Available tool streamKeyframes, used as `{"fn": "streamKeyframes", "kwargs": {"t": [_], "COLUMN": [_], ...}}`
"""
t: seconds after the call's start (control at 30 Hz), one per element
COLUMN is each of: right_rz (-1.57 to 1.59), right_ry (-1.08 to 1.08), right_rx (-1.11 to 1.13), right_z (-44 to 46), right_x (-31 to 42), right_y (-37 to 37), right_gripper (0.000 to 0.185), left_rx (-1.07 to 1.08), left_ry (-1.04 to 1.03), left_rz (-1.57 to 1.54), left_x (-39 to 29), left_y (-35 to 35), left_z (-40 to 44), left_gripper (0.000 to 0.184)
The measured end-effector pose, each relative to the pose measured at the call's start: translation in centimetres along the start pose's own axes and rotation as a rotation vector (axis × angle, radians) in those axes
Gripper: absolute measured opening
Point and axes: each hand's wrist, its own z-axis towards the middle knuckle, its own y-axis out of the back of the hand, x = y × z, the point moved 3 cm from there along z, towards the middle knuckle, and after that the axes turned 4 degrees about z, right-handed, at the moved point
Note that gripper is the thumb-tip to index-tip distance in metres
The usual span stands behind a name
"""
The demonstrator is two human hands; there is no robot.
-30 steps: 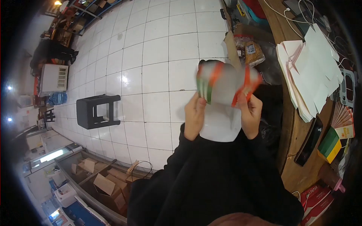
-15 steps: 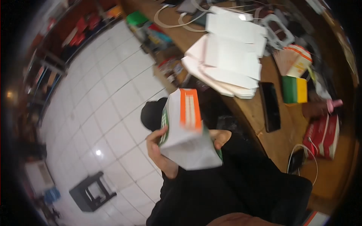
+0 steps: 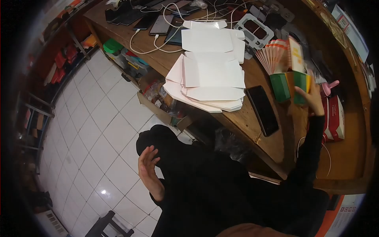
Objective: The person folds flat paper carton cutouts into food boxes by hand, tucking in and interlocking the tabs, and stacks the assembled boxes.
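Observation:
My right hand (image 3: 312,96) reaches over the desk, its thumb and fingers around a folded carton (image 3: 301,85) with green, yellow and orange-white panels. Directly left of it stands a fanned bundle of similar cartons (image 3: 280,87), orange-edged on top and green at the bottom. My left hand (image 3: 149,172) is raised above my black-clothed knee, with fingers apart and nothing in it. On the desk's near edge lies a stack of flat white carton blanks (image 3: 215,71), and a black phone (image 3: 262,110) rests between that stack and the bundle.
Phones with white cables (image 3: 161,25) lie at the far end of the wooden desk (image 3: 94,17). A grey plastic frame (image 3: 254,31), a pink object (image 3: 329,87) and a red-and-white pack (image 3: 334,118) are around the cartons. A dark stool (image 3: 108,227) stands on the tiled floor.
Both hands held a carton over my lap before. My right hand has carried it right to the bundle on the desk; my left hand has let go. The view has shifted.

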Motion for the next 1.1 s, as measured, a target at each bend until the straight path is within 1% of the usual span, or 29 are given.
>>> {"fn": "streamKeyframes", "kwargs": {"t": [0.03, 0.07, 0.13, 0.17, 0.23, 0.27, 0.33, 0.37, 0.43, 0.47, 0.57, 0.6, 0.63, 0.67, 0.7, 0.77, 0.83, 0.87, 0.93, 0.97, 1.03, 1.07, 1.1], "right_rz": [-0.063, -0.06, -0.297, -0.301, -0.226, -0.222, -0.31, -0.309, -0.292, -0.279, -0.301, -0.365, -0.359, -0.27, -0.166, 0.305, 0.451, 0.464, 0.213, 0.222, 0.136, 0.251, 0.257], "right_ry": [-0.098, -0.1, -0.066, -0.151, -0.143, -0.146, -0.296, -0.3, -0.289, -0.266, -0.229, -0.225, -0.204, 0.123, 0.447, 0.614, 0.804, 0.812, 0.952, 0.969, 0.768, 0.904, 0.906], "right_rx": [0.179, 0.18, 0.411, 0.536, 0.58, 0.582, 0.462, 0.466, 0.14, 0.088, 0.108, 0.07, 0.073, -0.117, -0.303, 0.182, 0.417, 0.425, 0.502, 0.505, 0.763, 0.656, 0.66], "right_z": [0.9, 2.0, 4.5, 5.7, 6.9, 6.9, 6.5, 5.5, 3.6, 3.4, 4.1, 4.0, 3.8, 3.5, 2.6, 0.0, -1.9, -1.8, -1.4, -1.1, -0.2, -0.1, 0.6], "right_x": [0.5, 0.8, 0.9, 0.4, -0.8, -1.2, -0.6, -0.1, 1.0, 0.0, -0.4, 0.4, 1.5, 3.8, 6.5, 16.0, 21.5, 22.0, 23.5, 24.0, 24.8, 24.7, 24.1], "right_y": [-0.7, -1.3, -3.8, -5.2, -8.6, -9.1, -9.3, -9.7, -9.4, -9.7, -10.2, -10.1, -10.5, -10.6, -10.6, -9.4, -10.4, -11.3, -13.6, -13.4, -12.7, -13.1, -13.4], "right_gripper": [0.094, 0.094, 0.1, 0.105, 0.105, 0.105, 0.098, 0.098, 0.091, 0.084, 0.087, 0.086, 0.086, 0.082, 0.077, 0.067, 0.059, 0.059, 0.06, 0.06, 0.059, 0.061, 0.061], "left_rx": [0.001, 0.003, 0.013, 0.023, 0.01, -0.005, -0.027, -0.048, -0.044, -0.042, -0.024, -0.041, -0.047, -0.06, -0.091, -0.122, -0.183, -0.203, -0.22, -0.239, -0.281, -0.29, -0.295], "left_ry": [0.036, 0.072, 0.079, 0.087, 0.096, 0.105, 0.118, 0.128, 0.155, 0.181, 0.193, 0.195, 0.194, 0.187, 0.181, 0.168, 0.179, 0.171, 0.147, 0.143, 0.194, 0.206, 0.207], "left_rz": [0.004, 0.011, 0.025, 0.032, 0.044, 0.047, 0.033, 0.02, 0.023, 0.024, 0.038, 0.037, 0.022, 0.002, 0.001, 0.055, 0.096, 0.086, 0.06, 0.063, 0.001, -0.007, -0.002], "left_x": [0.2, 0.3, 0.6, 0.7, 0.8, 0.9, 1.6, 1.9, 2.5, 2.7, 2.4, 2.2, 2.1, 2.0, 2.0, 1.8, 1.4, 1.2, 1.3, 1.3, 1.5, 1.8, 2.1], "left_y": [0.0, 0.0, 0.1, 0.2, 0.5, 0.7, 1.0, 1.3, 1.5, 1.7, 1.8, 2.2, 2.6, 2.9, 3.4, 4.6, 5.0, 5.1, 5.9, 6.2, 6.4, 6.5, 6.6], "left_z": [-0.1, -0.1, -0.2, -0.3, -0.6, -0.6, -0.8, -0.8, -0.8, -1.0, -1.1, -1.3, -1.3, -1.2, -1.2, -1.7, -2.1, -2.4, -3.1, -3.4, -4.2, -4.3, -4.4], "left_gripper": [0.057, 0.055, 0.053, 0.052, 0.051, 0.05, 0.048, 0.046, 0.045, 0.044, 0.041, 0.041, 0.037, 0.033, 0.033, 0.037, 0.036, 0.035, 0.035, 0.035, 0.032, 0.031, 0.031]}}
